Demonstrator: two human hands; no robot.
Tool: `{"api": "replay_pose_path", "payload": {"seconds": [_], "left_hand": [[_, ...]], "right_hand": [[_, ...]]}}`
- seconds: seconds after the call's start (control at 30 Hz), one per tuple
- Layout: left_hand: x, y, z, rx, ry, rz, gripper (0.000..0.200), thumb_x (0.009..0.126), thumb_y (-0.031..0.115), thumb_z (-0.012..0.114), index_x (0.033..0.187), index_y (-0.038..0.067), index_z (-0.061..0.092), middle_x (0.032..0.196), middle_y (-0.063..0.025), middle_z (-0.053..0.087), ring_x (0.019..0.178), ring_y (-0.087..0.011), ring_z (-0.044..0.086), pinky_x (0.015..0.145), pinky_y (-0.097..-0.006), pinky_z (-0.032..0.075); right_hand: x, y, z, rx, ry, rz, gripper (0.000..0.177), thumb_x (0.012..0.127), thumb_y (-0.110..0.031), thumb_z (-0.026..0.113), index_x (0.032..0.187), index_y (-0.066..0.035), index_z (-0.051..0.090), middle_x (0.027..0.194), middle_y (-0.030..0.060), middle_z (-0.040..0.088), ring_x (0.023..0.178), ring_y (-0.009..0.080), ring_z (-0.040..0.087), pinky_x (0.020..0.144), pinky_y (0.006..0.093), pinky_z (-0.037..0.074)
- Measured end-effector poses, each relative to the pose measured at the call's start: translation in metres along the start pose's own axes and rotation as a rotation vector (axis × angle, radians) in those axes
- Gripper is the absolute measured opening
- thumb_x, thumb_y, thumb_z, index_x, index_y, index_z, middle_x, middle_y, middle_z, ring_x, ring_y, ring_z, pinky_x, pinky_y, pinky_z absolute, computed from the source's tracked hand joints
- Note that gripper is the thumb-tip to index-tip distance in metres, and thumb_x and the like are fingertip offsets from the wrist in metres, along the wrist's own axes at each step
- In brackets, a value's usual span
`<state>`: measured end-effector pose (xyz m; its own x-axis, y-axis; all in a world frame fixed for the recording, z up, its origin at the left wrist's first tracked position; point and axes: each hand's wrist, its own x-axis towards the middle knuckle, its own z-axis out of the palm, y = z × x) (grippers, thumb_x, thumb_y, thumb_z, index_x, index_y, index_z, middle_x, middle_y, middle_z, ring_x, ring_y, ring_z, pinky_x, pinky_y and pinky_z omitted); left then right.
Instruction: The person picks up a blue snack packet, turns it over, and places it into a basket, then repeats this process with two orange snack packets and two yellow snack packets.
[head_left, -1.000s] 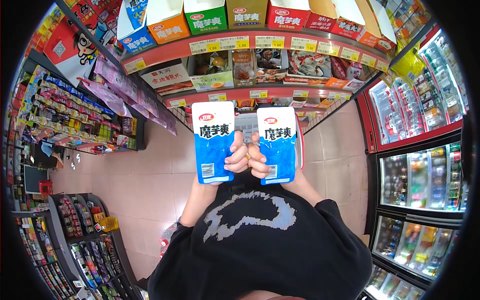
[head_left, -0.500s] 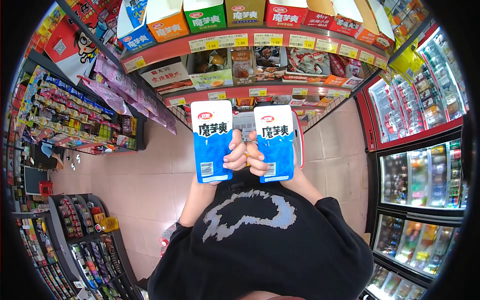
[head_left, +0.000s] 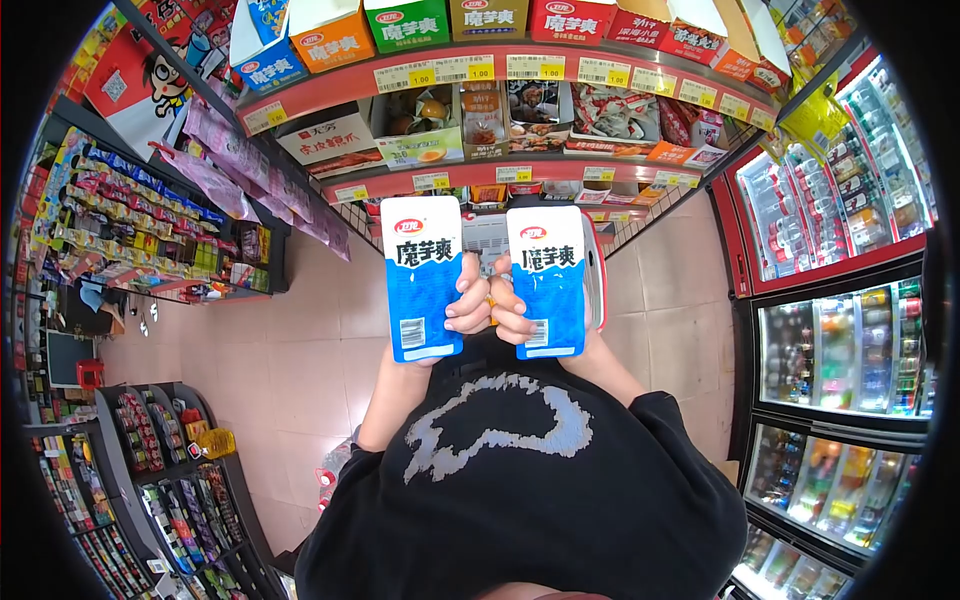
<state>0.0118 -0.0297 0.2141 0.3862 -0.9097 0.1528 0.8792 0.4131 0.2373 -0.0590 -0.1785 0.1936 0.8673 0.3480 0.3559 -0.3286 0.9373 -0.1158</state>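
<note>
The left hand [head_left: 466, 305] is closed on the left packet [head_left: 422, 275], a blue and white snack bag held straight up. The right hand [head_left: 512, 312] is closed on the right packet [head_left: 548, 280], which looks just the same. The two packets stand side by side, near the person's chest. The knuckles of both hands touch in the middle. Each hand grips its packet only by the inner edge, low down, so most of each bag sticks out with nothing under it.

That is where trouble could come. The bags look smooth and shiny. If a grip goes loose, one could slide out of the fingers and drop to the tiled floor [head_left: 300, 340]. A hard squeeze could crush the food inside or pop the bag. The hands are pressed together, so a bump from one could knock the other packet crooked.

Just behind the right packet is a red-edged basket [head_left: 599, 270]. I cannot tell how it is held, and it could tip or swing. Far ahead are the red shelves [head_left: 500, 172], full of snack boxes. On the right are the drink fridges [head_left: 840, 350]. A careless reach could push boxes off the shelf edge
</note>
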Motion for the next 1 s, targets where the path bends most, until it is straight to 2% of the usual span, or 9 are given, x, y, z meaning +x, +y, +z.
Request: {"api": "replay_pose_path", "payload": {"seconds": [0.6, 0.7, 1.0], "left_hand": [[-0.008, -0.007, -0.004, -0.007, -0.003, 0.017, 0.042, 0.088, 0.046, 0.036, 0.076, 0.005, 0.038, 0.053, -0.0019, 0.035, 0.041, -0.0104, 0.032, 0.041, -0.0235, 0.024], [-0.009, -0.008, -0.005, -0.006, 0.003, 0.019, 0.042, 0.088, 0.046, 0.037, 0.076, 0.005, 0.038, 0.053, -0.0019, 0.035, 0.041, -0.0103, 0.032, 0.041, -0.0235, 0.024], [-0.01, -0.009, -0.003, -0.012, 0.002, 0.014, 0.043, 0.088, 0.047, 0.036, 0.076, 0.005, 0.038, 0.054, -0.0024, 0.036, 0.041, -0.0103, 0.033, 0.041, -0.0231, 0.024]], "right_hand": [[-0.007, 0.01, -0.004, 0.008, -0.017, -0.018, 0.066, 0.084, -0.052, 0.042, 0.123, 0.002, 0.037, 0.079, 0.0093, 0.044, 0.055, 0.0133, 0.039, 0.05, 0.0262, 0.031], [-0.008, 0.008, -0.002, 0.023, 0.017, 0.029, 0.066, 0.084, -0.051, 0.043, 0.122, 0.003, 0.037, 0.079, 0.0096, 0.044, 0.055, 0.0133, 0.039, 0.05, 0.0262, 0.031], [-0.01, 0.01, 0.001, 0.003, 0.025, 0.004, 0.063, 0.086, -0.049, 0.04, 0.121, 0.003, 0.038, 0.079, 0.0101, 0.045, 0.054, 0.0136, 0.039, 0.049, 0.0263, 0.031]]}}
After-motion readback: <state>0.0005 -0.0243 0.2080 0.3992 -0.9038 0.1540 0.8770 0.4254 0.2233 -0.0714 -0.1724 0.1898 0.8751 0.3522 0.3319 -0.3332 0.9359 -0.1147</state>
